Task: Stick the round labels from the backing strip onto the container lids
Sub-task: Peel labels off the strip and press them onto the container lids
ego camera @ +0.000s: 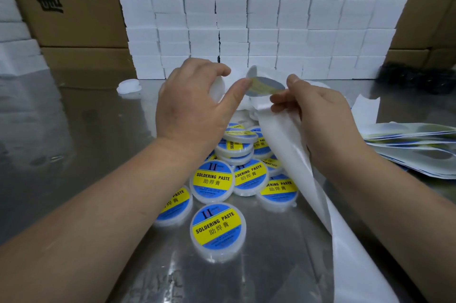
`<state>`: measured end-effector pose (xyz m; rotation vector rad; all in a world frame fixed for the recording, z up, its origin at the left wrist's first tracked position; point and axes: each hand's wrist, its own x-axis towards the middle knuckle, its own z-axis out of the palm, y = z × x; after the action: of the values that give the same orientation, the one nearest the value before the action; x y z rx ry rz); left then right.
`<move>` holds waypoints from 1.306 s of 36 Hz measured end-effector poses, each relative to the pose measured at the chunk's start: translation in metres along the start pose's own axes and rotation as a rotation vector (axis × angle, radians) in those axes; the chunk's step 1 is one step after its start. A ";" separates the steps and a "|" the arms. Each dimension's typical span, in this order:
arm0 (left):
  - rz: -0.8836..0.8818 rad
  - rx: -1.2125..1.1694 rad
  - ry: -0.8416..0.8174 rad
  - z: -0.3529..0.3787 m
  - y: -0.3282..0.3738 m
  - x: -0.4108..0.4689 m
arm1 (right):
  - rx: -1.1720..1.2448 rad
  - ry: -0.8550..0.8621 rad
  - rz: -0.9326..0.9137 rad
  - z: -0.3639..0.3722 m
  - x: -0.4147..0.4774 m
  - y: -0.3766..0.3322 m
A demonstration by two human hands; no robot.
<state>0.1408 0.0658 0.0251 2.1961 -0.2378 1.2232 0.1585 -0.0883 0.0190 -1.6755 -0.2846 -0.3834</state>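
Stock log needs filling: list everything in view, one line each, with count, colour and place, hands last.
labelled containers: about a dozen, white with blue-yellow labels, piled on the table below the hands
unlabelled container: one, white, in the left palm
round label: one, blue-yellow, at the strip's bend between the hands
backing strip: one, white, trailing to lower right
label sheets: a stack, white-blue, table's right edge
white round piece: one, table back left
white boxes: many, stacked at back
cardboard boxes: several, brown, back corners
table: one, silvery
left hand: holds unlabelled container, thumb on round label
right hand: pinches backing strip
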 end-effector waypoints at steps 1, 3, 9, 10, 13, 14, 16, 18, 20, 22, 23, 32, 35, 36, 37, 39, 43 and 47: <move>0.013 0.012 0.000 0.000 0.000 0.000 | 0.018 0.004 0.007 0.000 0.001 0.000; 0.033 0.030 0.004 0.001 0.000 0.000 | 0.043 0.009 0.004 0.000 0.003 -0.001; 0.065 0.060 0.023 0.002 -0.002 0.000 | 0.089 0.023 -0.025 -0.001 0.002 -0.001; 0.071 0.069 0.030 0.003 -0.003 0.000 | 0.096 0.024 -0.028 -0.001 0.002 -0.002; 0.074 0.084 0.049 0.004 -0.005 0.001 | 0.109 0.029 -0.022 -0.001 0.003 -0.002; 0.071 0.087 0.055 0.005 -0.006 0.002 | 0.098 0.032 -0.026 -0.001 0.003 -0.002; 0.053 0.090 0.065 0.007 -0.007 0.002 | 0.071 0.032 -0.035 -0.001 0.003 -0.002; 0.000 0.063 0.068 0.009 -0.008 0.002 | 0.067 0.020 -0.042 0.000 0.002 -0.002; -0.081 -0.009 0.059 0.011 -0.010 0.002 | 0.076 0.012 -0.047 -0.001 0.002 -0.002; -0.193 -0.114 0.052 0.011 -0.011 0.004 | 0.092 0.015 -0.045 -0.001 0.001 -0.002; -0.269 -0.199 0.051 0.011 -0.011 0.006 | 0.106 0.016 -0.044 -0.001 0.001 -0.002; -0.648 -1.128 -0.100 0.004 -0.005 0.016 | 0.113 -0.100 0.002 0.001 0.000 -0.004; -0.657 -1.241 -0.155 0.004 -0.004 0.017 | 0.057 -0.168 -0.012 0.003 -0.002 -0.003; -0.657 -1.280 -0.171 0.004 -0.003 0.017 | 0.046 -0.193 -0.012 0.004 -0.003 -0.003; -0.657 -1.310 -0.191 0.004 -0.003 0.017 | 0.043 -0.222 -0.013 0.005 -0.003 -0.003; -0.659 -1.324 -0.243 0.004 -0.003 0.016 | 0.043 -0.276 -0.018 0.006 -0.004 -0.003; -0.667 -1.328 -0.270 0.006 -0.003 0.016 | 0.053 -0.293 -0.042 0.007 -0.007 -0.004; -0.679 -1.354 -0.285 0.006 -0.004 0.016 | 0.154 -0.265 -0.054 0.006 -0.007 -0.007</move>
<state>0.1552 0.0676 0.0344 1.0423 -0.2765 0.1601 0.1496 -0.0816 0.0222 -1.5687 -0.5428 -0.1737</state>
